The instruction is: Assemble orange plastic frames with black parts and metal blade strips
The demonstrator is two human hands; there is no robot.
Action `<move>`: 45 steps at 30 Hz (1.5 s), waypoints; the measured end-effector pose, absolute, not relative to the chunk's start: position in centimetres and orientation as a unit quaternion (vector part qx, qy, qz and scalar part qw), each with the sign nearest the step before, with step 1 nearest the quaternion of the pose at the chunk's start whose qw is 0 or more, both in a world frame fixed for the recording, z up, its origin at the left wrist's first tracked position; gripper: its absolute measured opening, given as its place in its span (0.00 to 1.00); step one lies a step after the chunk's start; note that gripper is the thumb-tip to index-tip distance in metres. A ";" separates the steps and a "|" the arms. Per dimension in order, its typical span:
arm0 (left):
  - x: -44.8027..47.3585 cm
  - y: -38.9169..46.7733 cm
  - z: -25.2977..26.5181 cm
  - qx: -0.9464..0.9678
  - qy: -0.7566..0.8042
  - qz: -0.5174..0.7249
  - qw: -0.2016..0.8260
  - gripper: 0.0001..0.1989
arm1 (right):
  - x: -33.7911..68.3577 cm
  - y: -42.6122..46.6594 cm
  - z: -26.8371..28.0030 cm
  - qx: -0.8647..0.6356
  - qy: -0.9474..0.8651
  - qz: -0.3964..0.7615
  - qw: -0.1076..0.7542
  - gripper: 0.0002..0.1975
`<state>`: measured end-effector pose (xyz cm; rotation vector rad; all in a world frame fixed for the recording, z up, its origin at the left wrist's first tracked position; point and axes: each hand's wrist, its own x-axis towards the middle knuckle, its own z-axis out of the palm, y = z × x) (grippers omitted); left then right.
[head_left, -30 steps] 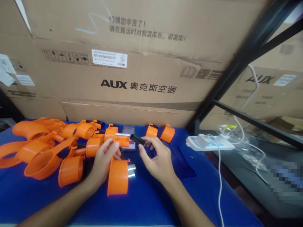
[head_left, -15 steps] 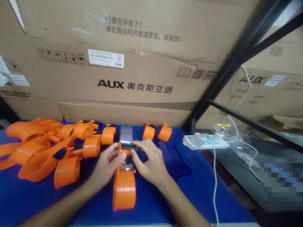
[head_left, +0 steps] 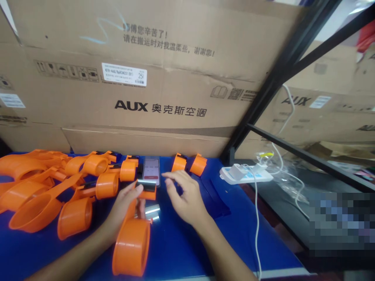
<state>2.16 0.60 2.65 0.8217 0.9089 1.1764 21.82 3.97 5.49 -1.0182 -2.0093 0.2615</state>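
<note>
Gripping the stem [head_left: 130, 210], a sound hold above its cup [head_left: 131, 251], left hand [head_left: 122, 203] bears a likely light, stiff orange holder [head_left: 129, 228]; right hand [head_left: 187, 199] empty.

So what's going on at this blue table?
A person is handling an orange plastic piece above the blue table. The left hand grips it, with its rounded cup end toward the person and a dark tube-like part at the other end. The right hand is apart from it, fingers loosely open, with nothing visible in its grasp. More orange pieces lie to the left, and a lit phone lies just beyond the hands.
</note>
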 end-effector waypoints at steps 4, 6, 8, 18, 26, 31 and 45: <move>2.2 0.4 3.1 0.359 0.407 0.519 0.661 0.17 | 22.5 5.2 4.5 -0.613 -0.753 -0.057 0.234 0.14; 2.3 0.4 3.1 0.354 0.406 0.519 0.663 0.17 | 22.6 5.5 3.9 -0.639 -0.749 -0.092 0.152 0.15; 2.3 0.4 3.1 0.348 0.406 0.519 0.667 0.16 | 22.5 5.5 3.5 -0.638 -0.755 -0.099 0.113 0.16; 2.4 0.4 3.1 0.345 0.417 0.524 0.658 0.17 | 22.8 5.8 3.4 -0.650 -0.744 -0.111 0.106 0.18; 2.5 0.1 3.2 0.347 0.418 0.527 0.653 0.16 | 22.7 5.8 3.3 -0.646 -0.752 -0.096 0.090 0.16; 2.6 0.2 3.2 0.334 0.410 0.524 0.668 0.16 | 22.8 5.7 3.4 -0.635 -0.759 -0.091 0.110 0.14; 2.4 0.7 2.4 0.360 0.412 0.516 0.659 0.17 | 22.5 5.4 3.1 -0.629 -0.769 -0.074 0.084 0.12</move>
